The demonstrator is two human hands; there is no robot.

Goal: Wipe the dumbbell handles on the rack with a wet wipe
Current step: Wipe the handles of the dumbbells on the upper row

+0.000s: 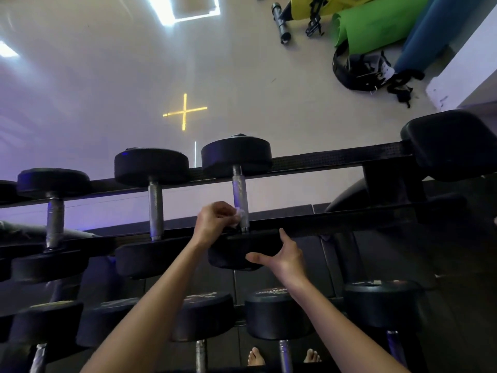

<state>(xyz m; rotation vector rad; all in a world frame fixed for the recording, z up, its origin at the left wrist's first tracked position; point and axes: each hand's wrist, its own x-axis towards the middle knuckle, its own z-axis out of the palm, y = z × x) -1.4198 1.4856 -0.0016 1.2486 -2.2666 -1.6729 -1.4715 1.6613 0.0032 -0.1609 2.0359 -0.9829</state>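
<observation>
One knurled steel handle [239, 193], white wet wipe [240, 216] pinched against it by left hand [215, 220]. Right hand [283, 255] spread wide, pressing the dumbbell head [228, 255]. Black rack [336, 220]; pale floor [282, 103], green mat [368, 25].

Two bare hands are logged: left hand [215, 220], right hand [282, 258]. Left forearm [150, 305] and right forearm [336, 319] are seen uncovered from wrist down to the lower frame edge, with plain skin at both wrists and on the fingers. Arms are read as slim. Two bare feet are caught at the bottom edge, left foot [255, 356] and right foot [312, 355]. Only toes and forefoot are shown, the rest cut off. Nail detail is too small to tell.
</observation>
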